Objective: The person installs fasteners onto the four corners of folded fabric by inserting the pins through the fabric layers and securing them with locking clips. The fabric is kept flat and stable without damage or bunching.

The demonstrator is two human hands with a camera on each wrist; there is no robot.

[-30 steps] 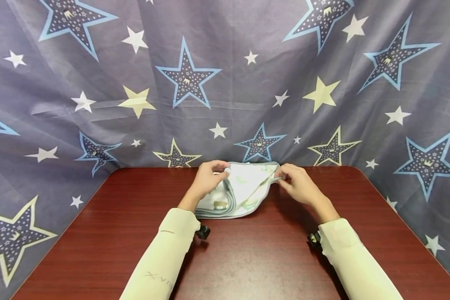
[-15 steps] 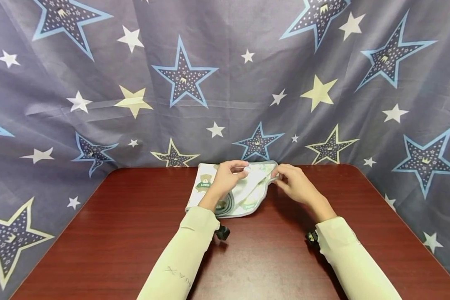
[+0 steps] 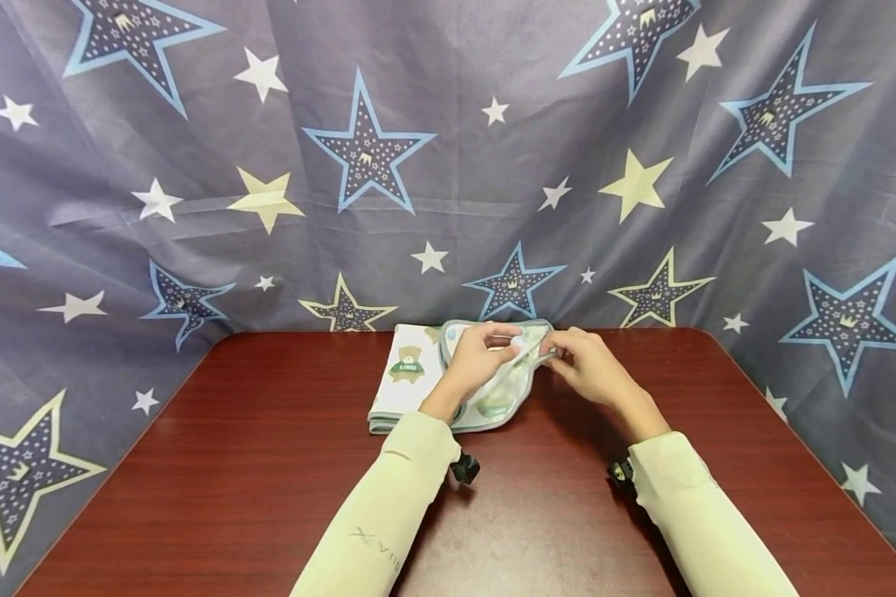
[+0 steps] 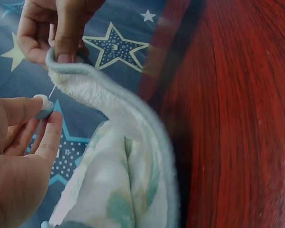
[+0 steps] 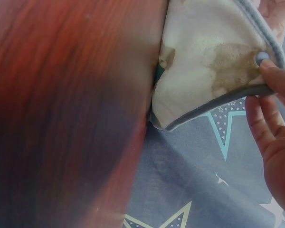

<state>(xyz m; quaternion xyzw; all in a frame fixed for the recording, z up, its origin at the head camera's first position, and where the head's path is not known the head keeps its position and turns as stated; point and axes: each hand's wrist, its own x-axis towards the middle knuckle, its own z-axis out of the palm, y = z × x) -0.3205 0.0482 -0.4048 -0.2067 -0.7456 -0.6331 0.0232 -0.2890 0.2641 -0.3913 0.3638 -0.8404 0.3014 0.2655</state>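
Note:
A folded white cloth (image 3: 406, 369) with a teddy-bear print and grey bound edge lies at the back of the table. My right hand (image 3: 586, 361) pinches its raised corner, with the thumb beside a blue-grey snap (image 5: 262, 58). To the left, my left hand (image 3: 474, 361) is over the cloth. Between thumb and fingers it pinches a small round piece (image 4: 45, 107), white on one side and grey-blue on the other. A thin white strand runs from that piece toward the corner in the right hand. The left forearm hides part of the cloth.
The dark red wooden table (image 3: 269, 481) ends just behind the cloth. A grey-blue curtain (image 3: 418, 124) printed with stars hangs close behind that edge. Small black cameras (image 3: 465, 468) are worn on both wrists.
My left hand has moved right, toward the right hand, still pinching the small round piece. The bear print on the cloth's left part has come into view. The right hand stays at its corner.

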